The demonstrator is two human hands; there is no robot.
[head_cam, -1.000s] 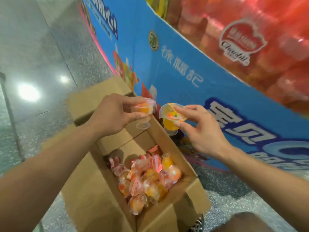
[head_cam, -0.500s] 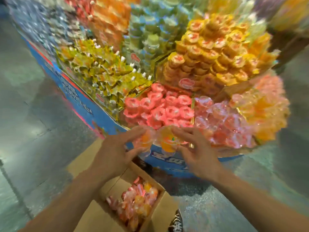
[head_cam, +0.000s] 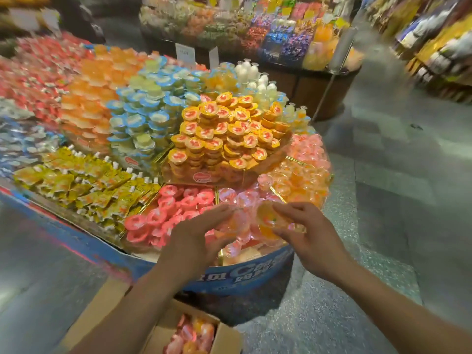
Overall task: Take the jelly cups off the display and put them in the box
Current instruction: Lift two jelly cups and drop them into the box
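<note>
Left hand (head_cam: 196, 236): a pale orange cup (head_cam: 233, 224) is apparently pinched between thumb and forefinger; motion blur smears its outline.
Right hand (head_cam: 313, 237): an orange jelly cup (head_cam: 267, 219) is pinched at the rim by thumb and fingertips.
Position: both are held side by side, just above the clear cups (head_cam: 237, 198) at the front.
Display (head_cam: 245, 275): blue-walled, with yellow-lidded cups (head_cam: 224, 131) piled behind pink cups (head_cam: 163, 218).
Box (head_cam: 227, 337): cardboard, open, set on the floor (head_cam: 383, 226) below the display, with jelly cups (head_cam: 195, 333) heaped inside.
</note>
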